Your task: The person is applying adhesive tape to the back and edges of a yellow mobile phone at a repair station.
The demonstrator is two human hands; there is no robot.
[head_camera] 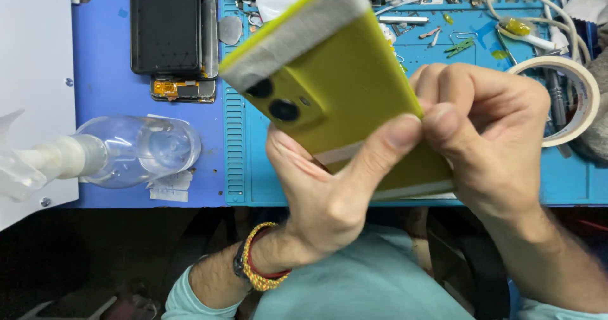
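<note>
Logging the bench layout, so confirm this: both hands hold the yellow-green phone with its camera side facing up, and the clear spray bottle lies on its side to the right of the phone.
One detail is wrong: the clear spray bottle lies on its side to the left of the yellow-green phone, not the right, as the head view shows. The rest stands: the left hand and right hand hold the phone with its camera side up.

Two phones (329,85) (one dismantled (172,25)), one tape roll (579,98)
</note>
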